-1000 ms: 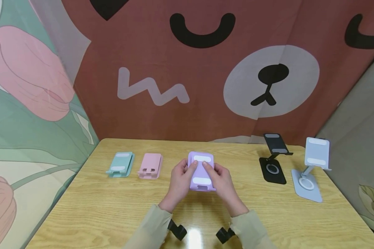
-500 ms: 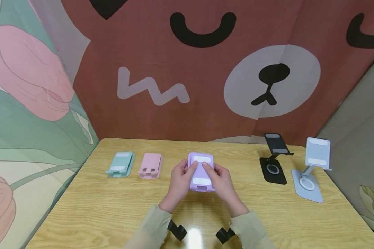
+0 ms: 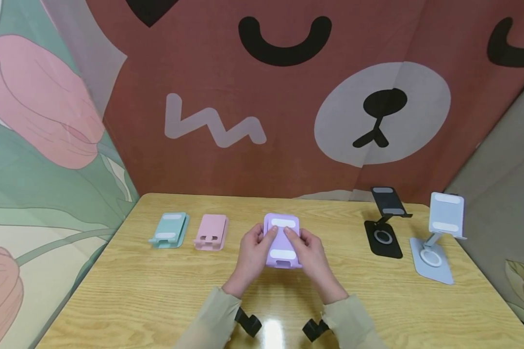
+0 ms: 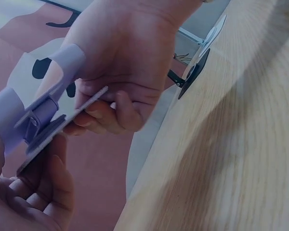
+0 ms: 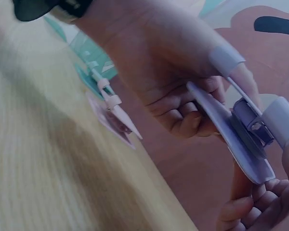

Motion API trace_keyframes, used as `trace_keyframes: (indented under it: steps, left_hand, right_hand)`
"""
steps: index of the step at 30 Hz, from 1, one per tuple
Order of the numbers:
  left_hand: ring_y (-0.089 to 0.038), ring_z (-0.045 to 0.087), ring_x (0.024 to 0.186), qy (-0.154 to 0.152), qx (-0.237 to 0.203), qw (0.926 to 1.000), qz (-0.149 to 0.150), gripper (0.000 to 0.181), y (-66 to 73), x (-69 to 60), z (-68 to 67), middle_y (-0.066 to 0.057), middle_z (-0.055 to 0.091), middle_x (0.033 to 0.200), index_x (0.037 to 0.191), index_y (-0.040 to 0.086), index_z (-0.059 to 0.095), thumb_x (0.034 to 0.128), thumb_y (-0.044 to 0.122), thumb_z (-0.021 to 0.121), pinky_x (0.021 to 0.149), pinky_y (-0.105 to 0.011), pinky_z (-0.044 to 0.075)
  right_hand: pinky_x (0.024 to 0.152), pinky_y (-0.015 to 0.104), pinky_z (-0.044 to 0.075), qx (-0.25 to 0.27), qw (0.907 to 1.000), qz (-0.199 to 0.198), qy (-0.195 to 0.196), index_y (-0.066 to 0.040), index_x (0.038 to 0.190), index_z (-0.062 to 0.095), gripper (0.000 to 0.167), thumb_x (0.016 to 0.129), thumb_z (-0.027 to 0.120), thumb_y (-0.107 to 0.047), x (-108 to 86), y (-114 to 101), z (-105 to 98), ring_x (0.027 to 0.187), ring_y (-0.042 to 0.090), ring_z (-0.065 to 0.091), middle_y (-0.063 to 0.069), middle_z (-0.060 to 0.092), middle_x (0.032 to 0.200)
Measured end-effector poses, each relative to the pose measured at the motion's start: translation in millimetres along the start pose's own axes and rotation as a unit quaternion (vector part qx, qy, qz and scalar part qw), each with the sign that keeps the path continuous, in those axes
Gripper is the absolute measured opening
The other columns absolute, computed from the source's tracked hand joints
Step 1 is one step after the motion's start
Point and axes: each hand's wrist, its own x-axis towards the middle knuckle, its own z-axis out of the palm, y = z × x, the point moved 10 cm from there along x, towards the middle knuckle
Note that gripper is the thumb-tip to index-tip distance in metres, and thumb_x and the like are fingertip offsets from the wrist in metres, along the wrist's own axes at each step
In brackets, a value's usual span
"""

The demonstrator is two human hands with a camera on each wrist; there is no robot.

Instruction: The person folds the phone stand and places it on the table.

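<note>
A purple folding stand (image 3: 283, 240) is held between both hands above the middle of the table, its two white pads facing up. My left hand (image 3: 252, 254) grips its left side, thumb on the face. On the right side my right hand (image 3: 313, 257) grips it in the same way. Seen in the left wrist view, the stand's hinge (image 4: 41, 115) lies between two nearly parallel plates, and fingers curl beneath the lower plate. The right wrist view shows the lower plate (image 5: 226, 125) with fingertips under it.
Left on the wooden table (image 3: 157, 291) lie a folded teal stand (image 3: 169, 230) and a folded pink stand (image 3: 211, 231). Unfolded at the right are a black stand (image 3: 382, 238) and a light blue stand (image 3: 445, 213). A patterned cloth (image 3: 288, 165) hangs behind.
</note>
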Motion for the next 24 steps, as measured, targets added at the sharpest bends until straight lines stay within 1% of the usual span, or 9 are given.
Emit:
trace_keyframes:
  steps: [4,7,9,11,14,17,21,24]
  left_hand:
    - [-0.014,0.059,0.066,-0.009,0.001,1.0000,-0.001,0.032,0.3,0.4,0.0,-0.004,0.063,0.077,0.109,-0.002,0.067,0.1020,0.028,0.063,0.056,-0.025,0.049]
    - [-0.014,0.059,0.067,-0.012,0.010,0.9999,-0.001,0.034,-0.9,2.1,-1.6,-0.005,0.063,0.077,0.108,-0.002,0.067,0.1018,0.031,0.063,0.057,-0.026,0.050]
    - [-0.015,0.059,0.067,-0.010,0.018,0.9998,0.000,0.035,-2.0,3.5,-3.8,-0.005,0.063,0.077,0.108,-0.003,0.067,0.1018,0.032,0.063,0.058,-0.027,0.051]
    - [-0.015,0.060,0.068,-0.005,0.025,0.9997,-0.001,0.037,-3.4,4.8,-6.8,-0.006,0.063,0.078,0.109,-0.003,0.067,0.1019,0.033,0.062,0.059,-0.028,0.051]
    - [-0.016,0.061,0.070,-0.002,0.030,0.9995,-0.007,0.038,-4.6,6.2,-10.6,-0.006,0.064,0.080,0.110,-0.004,0.066,0.1024,0.033,0.062,0.061,-0.030,0.053]
    - [-0.017,0.061,0.070,-0.002,0.036,0.9993,-0.012,0.038,-6.2,7.8,-13.3,-0.007,0.065,0.081,0.110,-0.004,0.066,0.1028,0.033,0.061,0.062,-0.030,0.053]
    - [-0.017,0.062,0.070,-0.002,0.048,0.9988,-0.013,0.039,-7.0,9.6,-16.2,-0.007,0.065,0.081,0.110,-0.004,0.066,0.1031,0.034,0.061,0.061,-0.030,0.053]
    - [-0.016,0.061,0.070,-0.004,0.057,0.9983,-0.012,0.038,-7.5,10.4,-18.3,-0.006,0.064,0.080,0.109,-0.004,0.066,0.1030,0.033,0.061,0.060,-0.029,0.052]
  right_hand:
    - [0.067,0.030,0.054,0.000,1.0000,-0.005,0.002,0.002,0.121,0.067,0.053,0.100,0.063,-0.047,0.0,1.4,1.2,0.080,0.017,0.064,0.009,0.069,0.093]
    - [0.062,0.028,0.050,0.000,0.9999,-0.008,0.008,0.000,0.112,0.066,0.049,0.100,0.062,-0.047,1.0,3.1,-0.2,0.075,0.016,0.060,0.007,0.065,0.087]
    - [0.058,0.028,0.047,0.004,0.9998,-0.012,0.014,-0.002,0.104,0.062,0.044,0.101,0.061,-0.046,2.6,4.0,-3.0,0.071,0.018,0.057,0.006,0.060,0.082]
    - [0.057,0.028,0.046,0.008,0.9996,-0.017,0.022,-0.003,0.101,0.058,0.041,0.102,0.061,-0.044,4.9,4.4,-6.6,0.070,0.020,0.056,0.006,0.057,0.080]
    - [0.060,0.030,0.048,0.003,0.9992,-0.027,0.031,-0.002,0.106,0.057,0.038,0.103,0.060,-0.040,8.8,4.0,-13.5,0.071,0.024,0.058,0.011,0.061,0.083]
    - [0.066,0.033,0.050,-0.016,0.9987,-0.029,0.038,-0.001,0.113,0.057,0.041,0.104,0.058,-0.041,12.0,4.2,-20.3,0.075,0.024,0.059,0.014,0.065,0.088]
    - [0.071,0.036,0.051,-0.036,0.9981,-0.023,0.044,-0.002,0.114,0.058,0.044,0.103,0.058,-0.045,15.2,6.3,-28.8,0.076,0.022,0.058,0.013,0.065,0.089]
    - [0.075,0.039,0.050,-0.039,0.9978,-0.020,0.050,-0.002,0.113,0.058,0.043,0.104,0.058,-0.044,17.0,7.2,-33.9,0.078,0.023,0.059,0.012,0.065,0.089]
